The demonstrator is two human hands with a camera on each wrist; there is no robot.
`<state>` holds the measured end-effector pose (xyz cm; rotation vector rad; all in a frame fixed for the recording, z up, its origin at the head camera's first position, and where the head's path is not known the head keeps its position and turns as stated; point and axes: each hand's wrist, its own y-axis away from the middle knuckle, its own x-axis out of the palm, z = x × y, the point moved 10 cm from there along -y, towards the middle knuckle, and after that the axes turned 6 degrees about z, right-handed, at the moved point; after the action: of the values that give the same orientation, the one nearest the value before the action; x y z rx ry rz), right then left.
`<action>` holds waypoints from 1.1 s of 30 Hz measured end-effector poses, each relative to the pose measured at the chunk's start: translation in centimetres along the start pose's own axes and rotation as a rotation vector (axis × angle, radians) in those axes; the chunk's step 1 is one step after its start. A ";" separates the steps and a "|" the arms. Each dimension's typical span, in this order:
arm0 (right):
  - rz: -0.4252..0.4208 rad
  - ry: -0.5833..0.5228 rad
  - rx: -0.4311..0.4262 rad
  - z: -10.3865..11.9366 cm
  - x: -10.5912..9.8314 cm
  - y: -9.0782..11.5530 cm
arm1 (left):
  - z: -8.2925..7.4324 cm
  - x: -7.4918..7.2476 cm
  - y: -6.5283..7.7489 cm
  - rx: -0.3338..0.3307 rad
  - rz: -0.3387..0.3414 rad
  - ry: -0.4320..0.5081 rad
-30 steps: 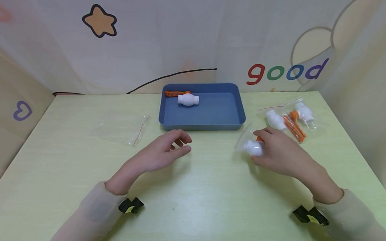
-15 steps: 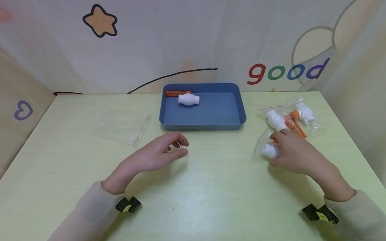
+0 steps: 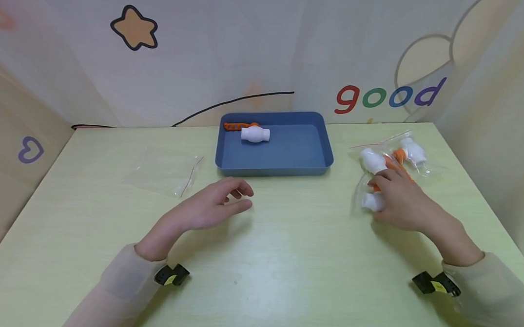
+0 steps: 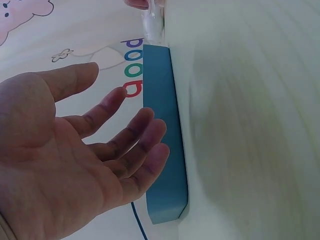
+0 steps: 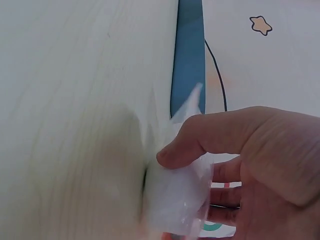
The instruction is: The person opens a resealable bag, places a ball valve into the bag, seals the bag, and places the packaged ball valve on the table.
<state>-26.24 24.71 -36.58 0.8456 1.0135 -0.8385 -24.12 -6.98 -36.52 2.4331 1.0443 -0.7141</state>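
My right hand [image 3: 403, 201] grips a clear zip bag [image 5: 175, 200] at the right of the table. Inside the bag are a white barrel-shaped plastic fitting [image 3: 373, 202] and an orange part, mostly hidden by the fingers. In the right wrist view the thumb lies over the bag, with the other fingers behind it. Just beyond, partly covered by this hand, lie more bagged white fittings [image 3: 414, 150] and orange handles [image 3: 400, 156]. My left hand [image 3: 212, 205] hovers in front of the tray, fingers loosely bent and holding nothing; its palm [image 4: 65, 170] shows bare in the left wrist view.
A blue tray [image 3: 298, 140] stands at the back middle. At its left end lie a loose white fitting [image 3: 255, 134] and an orange handle [image 3: 237, 127]. A flat clear zip bag [image 3: 165, 174] lies left of the tray. A printed curtain [image 3: 232, 45] rises behind the table.
My right hand has carried the bag rightward, up to the other bagged parts, slowing over the last half second. My left hand has drifted slightly left.
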 end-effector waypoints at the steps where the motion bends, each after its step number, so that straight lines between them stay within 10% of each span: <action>1: -0.001 0.002 -0.002 -0.1 0.0 0.0 | 0.0 -0.1 0.0 0.000 -0.002 -0.002; 33: -0.025 0.101 0.013 3.2 -1.0 0.1 | 5.5 -9.0 3.2 -0.240 -0.110 -0.123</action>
<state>-25.31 22.08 -34.73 0.8947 1.1108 -0.8310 -28.65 -16.94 -35.01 2.1153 1.1504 -0.7192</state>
